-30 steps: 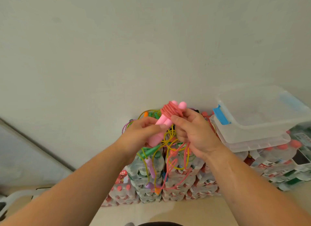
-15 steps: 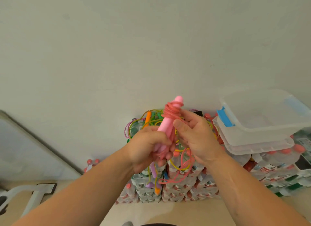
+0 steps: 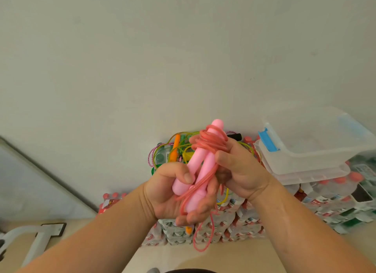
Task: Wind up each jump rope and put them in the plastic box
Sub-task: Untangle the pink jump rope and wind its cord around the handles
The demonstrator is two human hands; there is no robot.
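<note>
Pink jump rope (image 3: 200,169): held up in the air in both hands, left of the plastic box (image 3: 317,150) and about level with its base. Not in the box.

Look of it: two smooth pale pink handles with rounded ends, laid side by side and tilted, top ends leaning toward the box. The cord (image 3: 211,139) is a darker salmon pink, thin and glossy. Several turns are bunched round the upper part of the handles, just under the top knob. One strand runs down along the handles. A loose tail (image 3: 203,238) hangs in a loop below the hands.

Left hand (image 3: 175,193): fingers curled round the lower ends of both handles, thumb across the front.

Right hand (image 3: 242,169): on the side nearer the box, clasping the upper handles at the windings. The thumb presses the front and the fingers wrap behind the cord.

Plastic box: clear, open on top, with a blue latch (image 3: 269,140) on the end facing the hands. It sits on shrink-wrapped bottle packs (image 3: 335,199).

Left of the box, behind the hands: tangle of other ropes (image 3: 162,150) in yellow, green and purple on the same packs. An orange handle (image 3: 176,146) shows among them. The far side of the tangle is hidden.
</note>
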